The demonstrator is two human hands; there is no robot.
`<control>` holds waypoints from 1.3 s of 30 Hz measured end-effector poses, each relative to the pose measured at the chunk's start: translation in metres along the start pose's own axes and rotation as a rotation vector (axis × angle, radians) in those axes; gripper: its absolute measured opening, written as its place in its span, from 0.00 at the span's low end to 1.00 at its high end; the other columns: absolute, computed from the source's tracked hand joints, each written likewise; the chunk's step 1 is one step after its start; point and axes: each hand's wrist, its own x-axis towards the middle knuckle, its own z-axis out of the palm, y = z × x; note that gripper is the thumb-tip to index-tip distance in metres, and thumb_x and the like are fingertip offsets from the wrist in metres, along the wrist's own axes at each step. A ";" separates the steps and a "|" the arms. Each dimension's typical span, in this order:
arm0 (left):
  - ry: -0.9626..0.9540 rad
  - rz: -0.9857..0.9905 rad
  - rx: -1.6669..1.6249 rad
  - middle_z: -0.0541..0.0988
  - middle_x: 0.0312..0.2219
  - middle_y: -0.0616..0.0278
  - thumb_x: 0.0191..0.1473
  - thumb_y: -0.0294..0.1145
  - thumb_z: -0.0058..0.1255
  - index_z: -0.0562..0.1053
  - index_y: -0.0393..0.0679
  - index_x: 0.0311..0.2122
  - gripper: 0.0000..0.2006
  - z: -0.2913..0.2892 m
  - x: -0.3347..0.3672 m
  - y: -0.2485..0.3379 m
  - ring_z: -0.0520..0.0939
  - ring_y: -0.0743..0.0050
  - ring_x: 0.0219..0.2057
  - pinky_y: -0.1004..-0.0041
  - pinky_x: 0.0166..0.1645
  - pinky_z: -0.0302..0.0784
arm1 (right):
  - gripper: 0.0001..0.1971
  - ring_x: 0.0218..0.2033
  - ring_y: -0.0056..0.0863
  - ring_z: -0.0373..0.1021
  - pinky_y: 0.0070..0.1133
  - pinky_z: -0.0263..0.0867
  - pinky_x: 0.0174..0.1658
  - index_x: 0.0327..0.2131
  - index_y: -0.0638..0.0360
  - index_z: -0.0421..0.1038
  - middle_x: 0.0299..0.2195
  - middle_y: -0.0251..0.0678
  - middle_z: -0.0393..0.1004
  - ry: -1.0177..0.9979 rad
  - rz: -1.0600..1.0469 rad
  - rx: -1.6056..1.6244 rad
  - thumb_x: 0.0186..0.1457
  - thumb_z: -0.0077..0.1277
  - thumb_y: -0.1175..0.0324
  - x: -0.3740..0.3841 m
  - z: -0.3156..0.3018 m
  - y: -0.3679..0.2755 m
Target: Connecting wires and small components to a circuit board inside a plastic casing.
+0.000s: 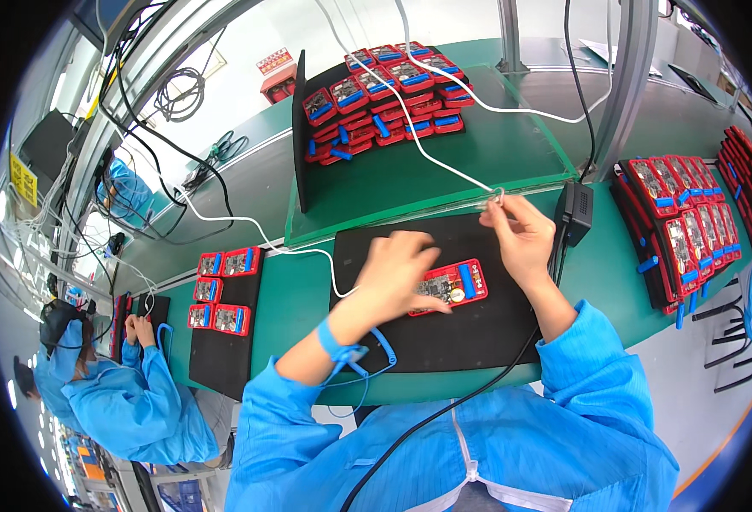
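Note:
On the black mat [367,350] in front of me lies a red tray [481,277] holding a circuit board [440,292] with a blue part. My left hand [397,273] hovers over the tray's left side, thumb and fingers apart, partly hiding the board. Its wrist wears a blue strap [335,346] with a coiled cord. Beyond the tray's right end, my right hand [522,237] is raised, with thumb and forefinger pinching the end of a white cable [452,171] that hangs from above. A second white cable [286,251] runs from the left and disappears beneath my left wrist.
Stacks of red trays with boards stand at the back [384,94] and right [687,222]; several more trays [225,290] lie left on a dark mat. A black box [574,213] stands beside my right hand. A metal post [627,94] rises behind it. Another person [128,401] works at left.

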 end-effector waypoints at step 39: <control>0.083 -0.406 0.294 0.78 0.41 0.40 0.44 0.19 0.47 0.73 0.44 0.47 0.21 -0.072 0.241 -0.409 0.78 0.45 0.45 0.60 0.50 0.73 | 0.09 0.27 0.30 0.75 0.19 0.72 0.29 0.33 0.72 0.74 0.29 0.44 0.76 -0.025 -0.098 -0.156 0.45 0.58 0.85 0.010 -0.016 -0.018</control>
